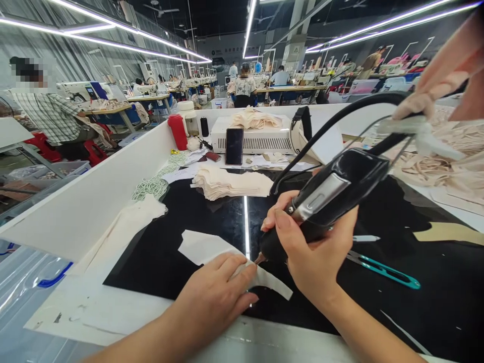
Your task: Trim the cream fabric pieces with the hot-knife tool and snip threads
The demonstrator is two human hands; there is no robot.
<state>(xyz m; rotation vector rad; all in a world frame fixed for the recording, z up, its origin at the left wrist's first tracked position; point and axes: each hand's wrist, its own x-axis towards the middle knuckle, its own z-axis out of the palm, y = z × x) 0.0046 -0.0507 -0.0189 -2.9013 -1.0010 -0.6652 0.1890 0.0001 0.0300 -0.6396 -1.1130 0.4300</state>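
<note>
My left hand (218, 290) lies with its fingers flat on a curved white piece (206, 247), pressing it to the black glossy work surface (151, 262). The piece shows on both sides of my fingers; whether it is fabric or paper I cannot tell. My right hand (315, 252) is wrapped round a black corded handheld tool (333, 186) with a silver plate on its side. The tool is tilted, and its narrow tip sits at the piece's edge, beside my left fingertips. Turquoise thread snips (393, 272) and a white pen (366, 238) lie to the right.
Stacked cream fabric pieces (230, 181) lie behind my hands, with a phone (234, 146) propped against a vented white box (253, 136). Green cord (155, 179) and more cream fabric (139, 217) are at left. The tool's thick cable (340, 113) arches at right. A low white wall (94, 201) borders the table.
</note>
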